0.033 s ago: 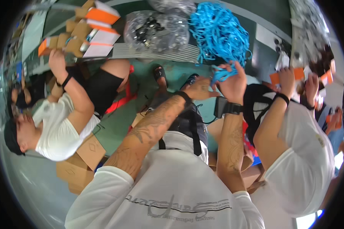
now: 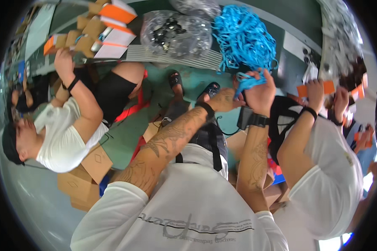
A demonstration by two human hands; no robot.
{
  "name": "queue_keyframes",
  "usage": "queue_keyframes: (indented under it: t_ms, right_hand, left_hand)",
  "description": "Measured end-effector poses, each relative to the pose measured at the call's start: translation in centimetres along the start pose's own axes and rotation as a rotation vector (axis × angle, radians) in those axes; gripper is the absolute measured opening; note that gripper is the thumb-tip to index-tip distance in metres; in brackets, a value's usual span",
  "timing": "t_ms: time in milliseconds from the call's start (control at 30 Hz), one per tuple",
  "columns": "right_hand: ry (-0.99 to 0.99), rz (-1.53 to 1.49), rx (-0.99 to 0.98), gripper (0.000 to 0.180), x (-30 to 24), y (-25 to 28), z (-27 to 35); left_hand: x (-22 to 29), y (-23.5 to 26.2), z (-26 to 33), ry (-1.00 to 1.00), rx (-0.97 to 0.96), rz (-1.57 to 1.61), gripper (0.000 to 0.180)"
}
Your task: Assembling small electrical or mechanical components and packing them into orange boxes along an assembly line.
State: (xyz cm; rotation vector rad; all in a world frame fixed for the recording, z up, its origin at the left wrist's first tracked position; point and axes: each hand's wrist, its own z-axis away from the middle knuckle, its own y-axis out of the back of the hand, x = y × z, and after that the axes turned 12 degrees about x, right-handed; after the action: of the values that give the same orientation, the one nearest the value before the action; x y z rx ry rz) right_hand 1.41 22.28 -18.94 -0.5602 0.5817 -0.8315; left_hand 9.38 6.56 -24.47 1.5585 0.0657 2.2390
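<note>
Head view, the only 1 I have. The picture seems turned about: the desk (image 2: 289, 33) sits at the top, and the person's white shirt fills the lower part.

Both forearms reach up toward the desk edge. Right hand (image 2: 259, 90) – fingers curled, closed on a small bunch of blue cords (image 2: 248, 81) that hang out between the fingers. A dark watch sits on that wrist. Left hand (image 2: 222, 100) – just beside the right, to its left and slightly lower, knuckles toward me; it looks loosely curled, but I cannot tell whether it grips anything, since its fingertips are hidden behind the right hand's bunch.

The relation that counts: the big heap of blue cords (image 2: 243, 39) lies on the desk directly above the right hand, near it, and loose strands trail down from the heap toward the held bunch. So the strands run roughly up and down in the picture, heap to hand. The right hand is the nearer of the 2 to the heap; the left hand is off to the side and below.

Around it – 2 clear bags of small dark parts (image 2: 176, 35) left of the heap, orange and white boxes (image 2: 109, 29) further left, where a co-worker's hand (image 2: 64, 62) reaches. Another co-worker on the right holds an orange card (image 2: 316, 88).
</note>
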Motion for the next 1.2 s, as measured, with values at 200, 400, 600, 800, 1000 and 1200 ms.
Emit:
queue_keyframes:
  t_ms: [200,400,600,800,1000,1200]
  right_hand:
    - [0.177,0.103,-0.032,0.020,-6.2,-2.6,-3.0]
    - [0.206,0.113,-0.083,0.017,-8.3,-3.3,-5.1]
    - [0.209,0.187,0.045,0.037,-5.6,-3.5,-2.6]
    - [0.157,0.109,0.199,0.042,-8.6,1.2,-3.8]
    - [0.238,0.178,0.297,0.050,-10.4,3.3,-3.4]
    - [0.451,0.406,0.595,0.044,-10.4,4.1,-3.7]
  left_hand:
    - [4.0,2.3,2.8,0.094,0.202,0.285,0.033]
    - [10.8,5.0,1.9,-0.312,0.580,0.108,0.030]
    - [21.0,9.7,-3.3,-0.764,0.715,-0.632,0.030]
    - [30.3,11.3,-14.6,-1.130,0.340,-0.999,0.011]
    - [29.3,9.9,-23.3,-0.878,0.054,-1.331,0.022]
    - [17.3,11.9,-23.3,-0.625,0.040,-1.118,0.046]
